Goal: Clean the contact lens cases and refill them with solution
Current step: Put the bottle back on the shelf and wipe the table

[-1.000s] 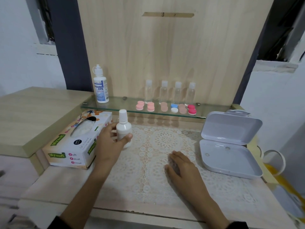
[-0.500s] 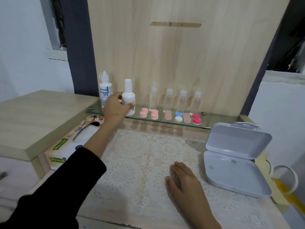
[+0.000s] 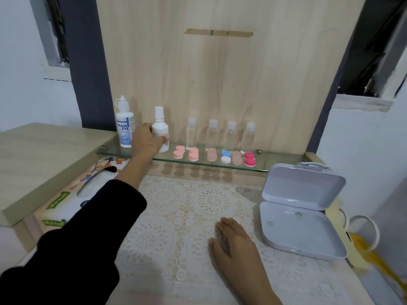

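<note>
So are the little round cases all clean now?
Done: nothing I can see for sure; the lens cases sit capped in a row on the glass shelf. In hand: the left hand grips the white bottle standing on that shelf, while the right hand rests flat on the lace mat. Left: probably opening, cleaning and refilling each case.

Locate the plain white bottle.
Head view, left side: the white bottle stands on the glass shelf, held by the left hand, between the Dream Eye bottle and a pink lens case.

Home vanity: glass shelf, lace mat
</note>
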`<state>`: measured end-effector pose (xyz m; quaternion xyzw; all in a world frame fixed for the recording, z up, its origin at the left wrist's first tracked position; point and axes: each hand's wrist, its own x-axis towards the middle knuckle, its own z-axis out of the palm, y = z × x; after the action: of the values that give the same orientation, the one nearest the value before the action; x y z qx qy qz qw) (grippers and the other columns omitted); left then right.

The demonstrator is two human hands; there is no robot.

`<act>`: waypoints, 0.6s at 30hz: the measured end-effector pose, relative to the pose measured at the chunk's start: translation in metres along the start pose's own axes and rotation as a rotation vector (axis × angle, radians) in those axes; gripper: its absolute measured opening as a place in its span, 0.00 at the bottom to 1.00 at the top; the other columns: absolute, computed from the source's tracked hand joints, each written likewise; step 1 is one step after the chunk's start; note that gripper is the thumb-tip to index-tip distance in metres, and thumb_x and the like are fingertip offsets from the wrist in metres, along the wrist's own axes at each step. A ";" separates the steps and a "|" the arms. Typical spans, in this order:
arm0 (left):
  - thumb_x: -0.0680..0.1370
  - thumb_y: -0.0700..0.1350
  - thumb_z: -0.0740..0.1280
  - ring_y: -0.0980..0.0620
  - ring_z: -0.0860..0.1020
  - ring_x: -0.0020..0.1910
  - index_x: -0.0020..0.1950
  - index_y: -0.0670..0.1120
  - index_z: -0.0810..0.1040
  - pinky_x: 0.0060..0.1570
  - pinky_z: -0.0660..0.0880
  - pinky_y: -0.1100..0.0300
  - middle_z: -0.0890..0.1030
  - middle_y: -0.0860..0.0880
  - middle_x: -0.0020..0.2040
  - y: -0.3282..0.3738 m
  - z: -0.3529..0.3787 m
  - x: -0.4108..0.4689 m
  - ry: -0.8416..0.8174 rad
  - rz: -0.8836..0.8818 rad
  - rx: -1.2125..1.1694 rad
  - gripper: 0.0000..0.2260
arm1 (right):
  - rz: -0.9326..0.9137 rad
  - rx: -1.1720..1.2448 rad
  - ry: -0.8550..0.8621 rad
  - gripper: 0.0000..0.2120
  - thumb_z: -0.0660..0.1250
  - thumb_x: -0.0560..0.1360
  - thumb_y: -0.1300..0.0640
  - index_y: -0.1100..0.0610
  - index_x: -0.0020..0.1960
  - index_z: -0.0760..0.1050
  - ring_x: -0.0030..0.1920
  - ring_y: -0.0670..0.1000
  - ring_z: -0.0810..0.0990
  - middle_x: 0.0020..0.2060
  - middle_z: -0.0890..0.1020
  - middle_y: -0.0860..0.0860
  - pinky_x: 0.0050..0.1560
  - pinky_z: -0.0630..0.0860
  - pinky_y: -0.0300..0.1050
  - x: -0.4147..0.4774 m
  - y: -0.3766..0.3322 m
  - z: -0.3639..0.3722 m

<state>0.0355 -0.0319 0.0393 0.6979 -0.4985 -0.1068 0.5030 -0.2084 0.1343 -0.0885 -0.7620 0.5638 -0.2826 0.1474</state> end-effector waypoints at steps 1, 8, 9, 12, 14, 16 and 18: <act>0.72 0.47 0.74 0.44 0.75 0.58 0.62 0.41 0.74 0.51 0.68 0.56 0.78 0.43 0.60 0.000 0.001 0.001 0.001 0.004 0.014 0.22 | 0.002 0.000 -0.002 0.25 0.58 0.80 0.47 0.53 0.75 0.63 0.76 0.42 0.54 0.75 0.61 0.44 0.75 0.48 0.36 0.000 0.000 0.000; 0.71 0.46 0.75 0.42 0.76 0.58 0.62 0.39 0.73 0.51 0.69 0.54 0.78 0.41 0.60 0.000 0.007 0.007 0.004 0.022 0.044 0.23 | 0.008 0.018 0.009 0.24 0.58 0.80 0.47 0.52 0.74 0.65 0.75 0.42 0.54 0.75 0.61 0.43 0.74 0.51 0.36 -0.001 0.001 0.000; 0.71 0.46 0.75 0.42 0.75 0.58 0.62 0.39 0.73 0.52 0.69 0.54 0.78 0.41 0.60 0.000 0.007 0.007 0.004 0.023 0.042 0.24 | 0.005 0.019 0.011 0.24 0.59 0.80 0.47 0.52 0.74 0.65 0.75 0.42 0.54 0.75 0.62 0.43 0.75 0.51 0.36 -0.002 0.001 0.000; 0.72 0.46 0.74 0.42 0.75 0.59 0.63 0.39 0.73 0.52 0.69 0.54 0.78 0.41 0.61 0.000 0.008 0.007 0.003 0.032 0.049 0.23 | 0.003 0.009 0.010 0.25 0.58 0.80 0.47 0.52 0.74 0.65 0.76 0.42 0.54 0.75 0.61 0.44 0.75 0.50 0.37 -0.001 0.001 0.000; 0.72 0.47 0.74 0.42 0.75 0.59 0.63 0.39 0.72 0.50 0.67 0.55 0.77 0.41 0.61 -0.001 0.009 0.008 0.002 0.032 0.060 0.24 | 0.002 0.010 0.013 0.24 0.59 0.80 0.47 0.51 0.74 0.65 0.76 0.43 0.54 0.75 0.61 0.44 0.74 0.50 0.36 -0.001 0.001 0.000; 0.72 0.48 0.74 0.42 0.75 0.60 0.64 0.39 0.72 0.49 0.66 0.56 0.77 0.41 0.62 -0.001 0.009 0.009 -0.005 0.029 0.063 0.25 | 0.001 0.011 0.016 0.24 0.59 0.80 0.47 0.51 0.74 0.65 0.76 0.43 0.55 0.75 0.62 0.44 0.73 0.50 0.35 -0.001 0.001 0.001; 0.72 0.47 0.74 0.42 0.74 0.60 0.64 0.39 0.72 0.51 0.67 0.55 0.77 0.41 0.62 0.000 0.008 0.010 -0.013 0.029 0.058 0.26 | 0.002 0.011 0.018 0.24 0.59 0.79 0.47 0.51 0.74 0.65 0.76 0.43 0.55 0.75 0.62 0.44 0.72 0.50 0.34 -0.001 0.001 0.000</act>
<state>0.0348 -0.0448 0.0387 0.7042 -0.5147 -0.0892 0.4809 -0.2094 0.1351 -0.0899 -0.7580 0.5641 -0.2925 0.1469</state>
